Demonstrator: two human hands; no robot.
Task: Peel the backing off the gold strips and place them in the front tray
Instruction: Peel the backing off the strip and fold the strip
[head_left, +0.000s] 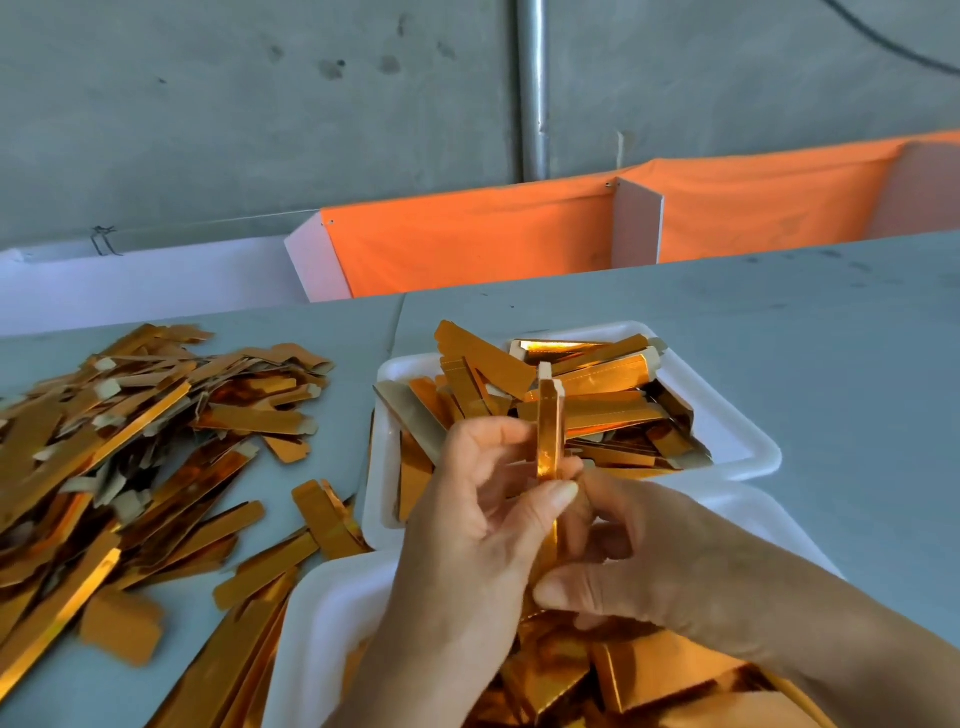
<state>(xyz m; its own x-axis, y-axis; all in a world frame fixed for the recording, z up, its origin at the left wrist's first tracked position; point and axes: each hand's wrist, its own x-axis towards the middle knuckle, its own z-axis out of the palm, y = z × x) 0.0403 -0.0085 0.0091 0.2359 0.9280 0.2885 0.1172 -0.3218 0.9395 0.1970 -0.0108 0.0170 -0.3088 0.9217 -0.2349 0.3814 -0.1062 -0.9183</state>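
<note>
Gold foil is standing almost upright between your two hands: the gold strip (549, 426) is running its long axis up and away from you, its pale tabbed top end leaning toward the front tray (748, 441) just beyond your knuckles. You are pinching its lower part with your left hand (467, 525), thumb laid across the foil, while your right hand (660, 561) is curling in from the other side with its fingertips meeting the strip at the same spot; whether the backing is already lifting there, I cannot tell, since your fingers are covering that end. Both hands are hovering above the near tray (311, 613), which is holding more gold pieces under your wrists. The front tray is lying straight ahead and slightly right, already heaped with strips lying crosswise, so your right hand is looking like the nearer one for the drop. The loose pile (130, 441) on the grey table (831, 338) is sitting well off to your left, apart from both trays
</note>
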